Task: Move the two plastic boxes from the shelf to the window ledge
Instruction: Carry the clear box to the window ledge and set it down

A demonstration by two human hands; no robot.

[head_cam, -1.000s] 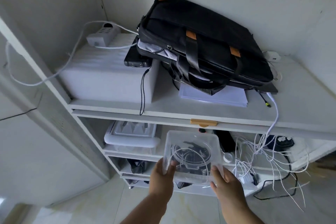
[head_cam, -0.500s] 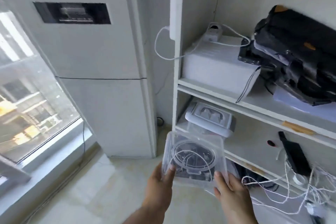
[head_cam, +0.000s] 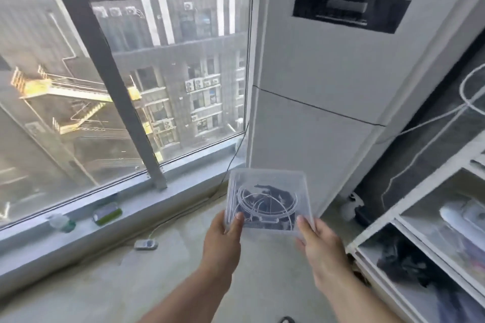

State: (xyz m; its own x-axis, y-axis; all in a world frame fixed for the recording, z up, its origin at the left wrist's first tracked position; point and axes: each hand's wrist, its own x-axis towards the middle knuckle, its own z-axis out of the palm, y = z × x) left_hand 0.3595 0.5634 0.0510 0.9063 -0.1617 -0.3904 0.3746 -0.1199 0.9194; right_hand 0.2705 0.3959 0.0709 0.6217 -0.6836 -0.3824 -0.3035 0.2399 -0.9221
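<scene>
I hold a clear plastic box (head_cam: 267, 199) with coiled cables inside, out in front of me above the floor. My left hand (head_cam: 223, 238) grips its near left corner and my right hand (head_cam: 319, 246) grips its near right corner. The grey window ledge (head_cam: 147, 207) runs along the bottom of the big window, to the left of and beyond the box. A second plastic box with a white lid (head_cam: 464, 220) lies blurred on the white shelf (head_cam: 378, 231) at the right edge.
A green bottle (head_cam: 107, 215) and a smaller bottle (head_cam: 61, 222) lie on the ledge at the left. A tall white cabinet unit (head_cam: 328, 86) stands right of the window. A small white adapter (head_cam: 145, 244) with its cord lies on the floor below the ledge.
The view has swung left from the shelf to the window. Both hands carried the clear box away from the shelf, toward the ledge.
</scene>
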